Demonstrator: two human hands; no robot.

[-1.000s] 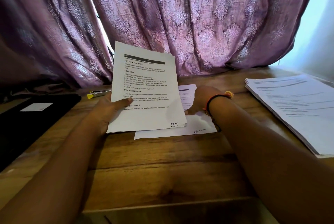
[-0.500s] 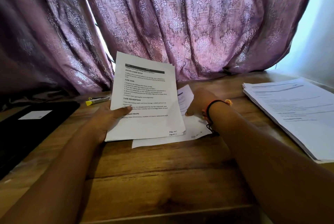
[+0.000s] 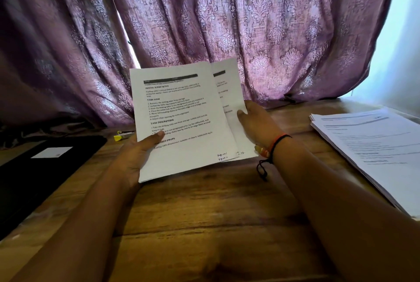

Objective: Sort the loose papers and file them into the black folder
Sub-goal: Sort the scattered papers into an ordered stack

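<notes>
My left hand (image 3: 136, 156) grips a small sheaf of printed papers (image 3: 179, 122) by its lower left edge, thumb on the front page, holding it tilted up above the wooden table (image 3: 204, 225). My right hand (image 3: 256, 122) holds a single printed sheet (image 3: 229, 90) just behind and to the right of the sheaf, thumb on its face. The black folder (image 3: 34, 177) lies closed at the left with a white label on its cover. A thick stack of loose papers (image 3: 372, 152) rests at the right edge.
A yellow highlighter (image 3: 121, 136) lies on the table beyond the folder. Purple patterned curtains (image 3: 250, 31) hang along the far side of the table. A bright window shows at the upper right.
My right hand has lifted the single sheet off the table and brought it up behind the sheaf. The left hand has raised the sheaf slightly.
</notes>
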